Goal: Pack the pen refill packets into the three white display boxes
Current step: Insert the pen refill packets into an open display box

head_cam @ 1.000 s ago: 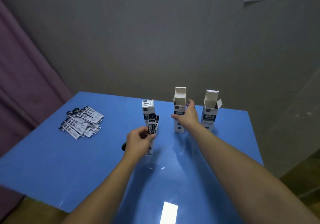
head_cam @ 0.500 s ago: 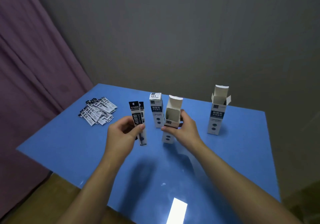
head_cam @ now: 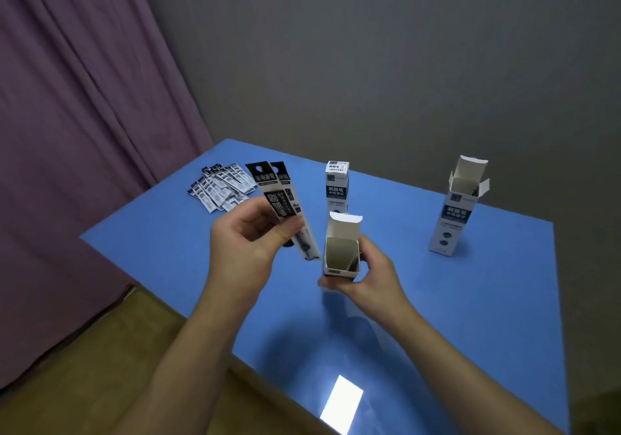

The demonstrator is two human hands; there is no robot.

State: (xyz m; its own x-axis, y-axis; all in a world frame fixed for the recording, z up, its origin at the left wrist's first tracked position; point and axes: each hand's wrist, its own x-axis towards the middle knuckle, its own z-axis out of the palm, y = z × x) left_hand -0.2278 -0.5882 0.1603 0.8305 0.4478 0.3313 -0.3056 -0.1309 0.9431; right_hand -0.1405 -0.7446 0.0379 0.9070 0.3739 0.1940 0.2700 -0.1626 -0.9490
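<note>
Two refill packets (head_cam: 280,204) pinched in left hand (head_cam: 245,249), held over blue table (head_cam: 470,300) just left of open box (head_cam: 342,249), which right hand (head_cam: 368,276) grips lifted & tilted. Closed box (head_cam: 337,186) stands behind; 2nd open box (head_cam: 457,206) far right, loose packet pile (head_cam: 220,187) back-left.

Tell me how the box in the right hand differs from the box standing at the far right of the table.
The held box is gripped by the right hand and tilted toward the camera; the far box stands upright on the blue table, untouched. The far box shows its printed front; the held box shows mostly its inside. Both are white, lids open.
</note>
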